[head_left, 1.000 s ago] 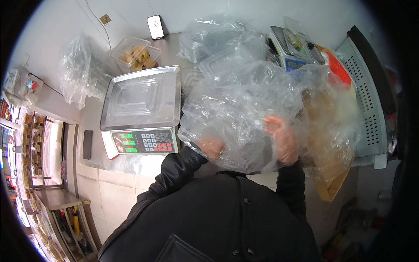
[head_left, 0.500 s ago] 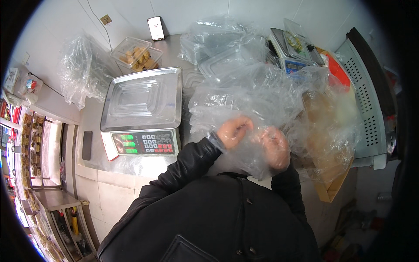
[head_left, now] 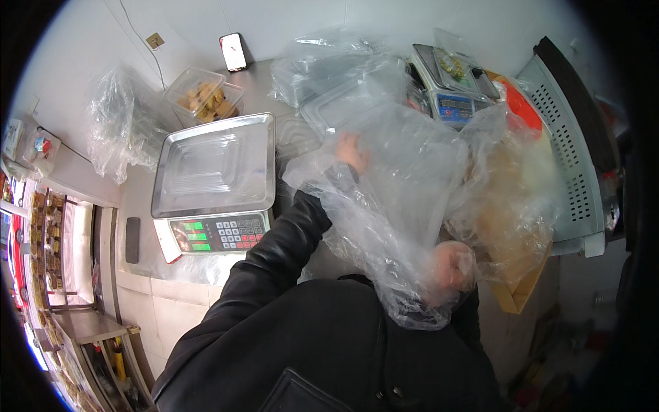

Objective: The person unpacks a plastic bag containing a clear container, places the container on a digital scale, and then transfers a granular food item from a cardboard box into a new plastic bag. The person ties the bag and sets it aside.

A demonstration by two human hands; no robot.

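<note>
grips cannot be told: left hand [head_left: 351, 152] at eleven o'clock of clear bag [head_left: 412, 165], right hand [head_left: 449, 266] at five, likely spreading it.

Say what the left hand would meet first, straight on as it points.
Likely the clear plastic containers ahead of the left hand, though the clear bag may come first; depth is unclear.

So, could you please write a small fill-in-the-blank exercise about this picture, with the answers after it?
The lit displays on the large scale are coloured ____.
The flat dark object lies to the ____ of the large scale.
The small scale has a front panel coloured ____.
The left hand is ____ from the jacket than the right hand.

Missing words: green; left; blue; farther.
</note>
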